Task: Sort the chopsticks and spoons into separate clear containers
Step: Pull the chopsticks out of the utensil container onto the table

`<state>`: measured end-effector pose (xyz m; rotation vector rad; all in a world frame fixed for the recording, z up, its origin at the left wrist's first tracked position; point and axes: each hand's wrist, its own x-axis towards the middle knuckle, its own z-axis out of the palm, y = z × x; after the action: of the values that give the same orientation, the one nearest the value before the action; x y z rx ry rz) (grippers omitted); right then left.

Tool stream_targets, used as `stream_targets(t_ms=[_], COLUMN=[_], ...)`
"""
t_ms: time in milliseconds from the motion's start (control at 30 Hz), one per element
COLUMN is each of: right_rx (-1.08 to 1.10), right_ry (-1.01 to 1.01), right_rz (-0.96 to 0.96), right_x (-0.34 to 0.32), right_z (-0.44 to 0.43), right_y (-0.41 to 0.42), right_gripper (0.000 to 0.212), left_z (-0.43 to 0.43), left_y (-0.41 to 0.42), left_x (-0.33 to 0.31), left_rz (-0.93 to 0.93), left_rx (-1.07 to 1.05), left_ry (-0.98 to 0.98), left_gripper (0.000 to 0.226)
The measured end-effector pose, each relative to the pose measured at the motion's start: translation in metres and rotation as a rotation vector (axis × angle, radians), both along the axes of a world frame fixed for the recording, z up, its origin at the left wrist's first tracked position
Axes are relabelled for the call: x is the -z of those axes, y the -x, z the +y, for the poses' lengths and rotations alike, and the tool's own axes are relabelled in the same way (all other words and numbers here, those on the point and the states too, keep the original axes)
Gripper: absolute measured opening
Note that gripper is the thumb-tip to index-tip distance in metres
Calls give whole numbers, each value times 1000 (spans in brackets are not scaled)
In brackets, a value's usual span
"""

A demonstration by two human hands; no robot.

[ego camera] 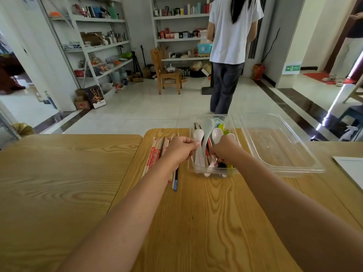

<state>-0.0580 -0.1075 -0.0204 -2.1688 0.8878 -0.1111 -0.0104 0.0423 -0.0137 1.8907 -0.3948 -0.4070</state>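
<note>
A narrow clear container (189, 167) stands on the wooden table, filled with white, pale blue and yellow spoons (205, 127) mixed with wrapped chopsticks. My right hand (224, 149) reaches into it, fingers closed around a bundle of chopsticks and spoon handles. My left hand (181, 148) is at the container's left rim, pinching the handle of a white spoon (198, 134). A pile of paper-wrapped chopsticks (157, 152) and a dark chopstick (176, 179) lie on the table left of the container, partly under my left hand. A wide clear container (279, 146) stands empty at the right.
A sheet of paper (351, 169) lies at the table's right edge. A second table (59, 173) adjoins at the left. Beyond the table a person (231, 46) stands with their back turned, near a wooden chair (167, 73) and shelves.
</note>
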Motion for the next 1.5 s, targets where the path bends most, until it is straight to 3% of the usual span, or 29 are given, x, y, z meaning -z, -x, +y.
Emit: stream_targets(t_ms=[200,333,500,767,900,967,1067,1233,1400,1500], right_rx=[-11,2,-23,-160,-225,-240,-227,-210,-211,-212], right_ry=[37,-16,-70,-203,-208,-236,-223,-234,-268,-261], right_rz=[-21,-61,-38,37,75,5,-163,-58,-119,-138], right_x=[-11,-16,-26,-47,-51,-45,-35,-41,-37,-33], right_z=[-12,-17,-11,14,28,32,35,39,43,41], right_y=[16,22,26,33,30,30,27,13,11,9], right_gripper=[12,11,13,37,23,17,11,15,14,12], left_z=[-4,-6,-12,-12,-3,5,23,56,75,75], left_y=[6,9,11,14,11,8,1,-18,-37,-41], left_x=[-3,-4,-8,-11,-12,-11,-9,1,13,19], left_rz=[13,17,6,52,76,73,39,-64,-153,-149], left_rx=[14,14,12,36,26,6,-38,-122,-155,-164], left_ry=[-4,-7,-13,36,86,96,31,-147,-332,-407], left_gripper=[19,20,21,16,8,8,9,9,26,24])
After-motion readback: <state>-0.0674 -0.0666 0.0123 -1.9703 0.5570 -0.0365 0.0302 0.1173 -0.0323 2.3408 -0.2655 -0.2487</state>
